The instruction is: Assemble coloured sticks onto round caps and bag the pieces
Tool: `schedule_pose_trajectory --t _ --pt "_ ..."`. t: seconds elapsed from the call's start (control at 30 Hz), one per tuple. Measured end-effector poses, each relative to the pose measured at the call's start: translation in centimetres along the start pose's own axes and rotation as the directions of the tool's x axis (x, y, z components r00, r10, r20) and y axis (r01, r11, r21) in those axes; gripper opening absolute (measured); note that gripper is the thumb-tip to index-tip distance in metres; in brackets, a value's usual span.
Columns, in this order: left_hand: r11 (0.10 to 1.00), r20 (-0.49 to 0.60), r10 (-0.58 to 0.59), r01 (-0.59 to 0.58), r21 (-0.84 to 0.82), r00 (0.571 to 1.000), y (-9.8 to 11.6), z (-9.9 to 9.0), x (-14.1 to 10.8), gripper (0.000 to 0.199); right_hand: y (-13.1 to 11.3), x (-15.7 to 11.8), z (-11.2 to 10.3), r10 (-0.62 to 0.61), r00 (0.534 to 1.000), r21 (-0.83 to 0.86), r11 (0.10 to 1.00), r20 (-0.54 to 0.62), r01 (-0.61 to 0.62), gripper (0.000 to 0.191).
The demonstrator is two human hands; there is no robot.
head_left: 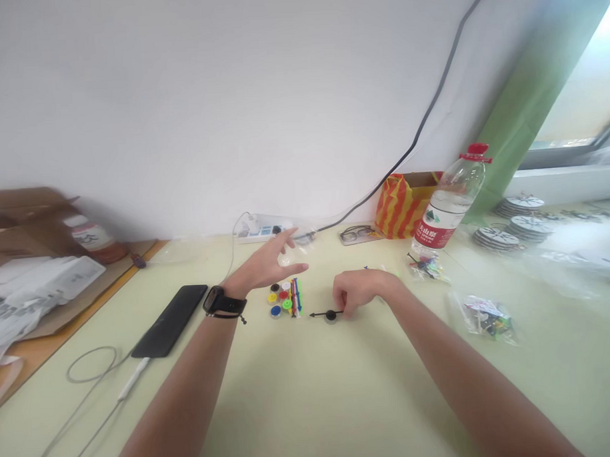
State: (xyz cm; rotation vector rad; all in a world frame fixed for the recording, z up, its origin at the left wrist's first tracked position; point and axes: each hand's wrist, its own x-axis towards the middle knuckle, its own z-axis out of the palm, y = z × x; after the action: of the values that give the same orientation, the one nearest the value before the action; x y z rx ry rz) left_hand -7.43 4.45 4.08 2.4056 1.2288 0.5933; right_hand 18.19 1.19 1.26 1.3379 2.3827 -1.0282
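My left hand (267, 260) hovers above the table with thumb and fingers spread, holding nothing. A black watch is on that wrist. Below it lie several small coloured discs (283, 296), and beside them a row of thin coloured arrow pointers (295, 299). My right hand (356, 290) is closed, its fingertips pinching the right end of a black arrow spinner (331, 315). The spinner has a round black middle on a pale base, and its arrow tip points left. My right fingers hide the end of the pointer that they grip.
On the left are a black phone (171, 322) with a cable and a cardboard box (29, 218). A power strip (258, 235), glasses (359, 233) and a striped bag (401, 205) stand along the wall. A water bottle (447, 207), bagged parts (488, 319) and stacked discs (495, 237) are right.
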Motion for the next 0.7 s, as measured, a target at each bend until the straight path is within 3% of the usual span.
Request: schedule_pose_trajectory --t 0.1,0.2,0.27,0.37,0.5,0.6,0.7 --pt "1.0 0.049 0.015 -0.014 -0.021 0.999 -0.1 -0.1 0.0 0.093 0.8 -1.3 -0.8 -0.053 0.995 0.112 0.992 -0.086 0.062 0.019" --pt "0.999 0.096 0.018 -0.014 -0.04 0.995 -0.3 -0.2 -0.1 0.091 1.7 -3.9 -2.3 -0.109 0.961 0.179 0.971 -0.255 0.158 0.021" --pt "0.998 0.117 0.029 -0.023 -0.054 0.993 -0.3 -0.2 -0.1 0.09 2.3 -5.8 -3.3 -0.136 0.894 0.163 0.961 -0.427 0.224 0.025" --pt "0.996 0.152 0.048 -0.036 -0.077 0.987 -0.2 -0.1 -0.1 0.089 3.0 -7.7 -4.2 -0.106 0.756 0.219 0.923 -0.646 0.316 0.036" --pt "0.992 0.18 0.08 -0.06 -0.114 0.98 0.5 0.2 -0.1 0.09 3.2 -8.0 -4.4 -0.005 0.606 0.253 0.906 -0.795 0.34 0.041" --pt "0.987 0.201 0.1 -0.072 -0.145 0.974 1.5 0.5 -0.2 0.089 2.7 -7.3 -4.3 0.0 0.589 0.228 0.922 -0.808 0.313 0.037" --pt "0.98 0.225 0.123 -0.082 -0.181 0.967 2.6 1.0 -0.2 0.087 2.0 -6.5 -4.0 -0.056 0.639 0.182 0.936 -0.767 0.301 0.031"
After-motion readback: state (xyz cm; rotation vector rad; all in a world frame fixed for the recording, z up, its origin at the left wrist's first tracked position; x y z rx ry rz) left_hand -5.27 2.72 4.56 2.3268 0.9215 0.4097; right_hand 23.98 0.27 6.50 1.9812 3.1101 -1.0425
